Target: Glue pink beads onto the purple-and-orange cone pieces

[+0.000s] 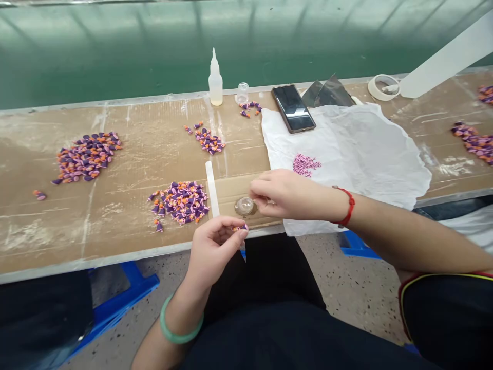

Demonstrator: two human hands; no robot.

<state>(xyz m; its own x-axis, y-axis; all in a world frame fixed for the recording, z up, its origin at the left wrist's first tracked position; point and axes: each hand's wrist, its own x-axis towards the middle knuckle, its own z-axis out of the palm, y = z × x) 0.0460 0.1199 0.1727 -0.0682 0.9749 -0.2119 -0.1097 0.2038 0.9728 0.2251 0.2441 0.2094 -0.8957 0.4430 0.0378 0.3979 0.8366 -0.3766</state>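
Observation:
My left hand (217, 246) is closed at the table's front edge, pinching a tiny purple and pink clay figure (241, 227) between thumb and index finger. My right hand (279, 194) has its fingers pressed together beside a small clear dish (244, 206); anything in its fingertips is hidden. Under the dish lies a piece of cardboard (231, 185), with a white strip (212, 189) along its left side. A pile of purple, pink and orange figures (184, 202) sits left of my hands. Beyond my right hand, tiny pink pieces (305, 164) lie on white paper (346, 139).
Behind stand a squeeze bottle (216, 85) and a small clear cup (242, 93). A phone (293, 109) rests on the paper's far edge, near a tape roll (383, 87). More figures form a pile (88, 156) at left and a small cluster (210, 141) at the middle.

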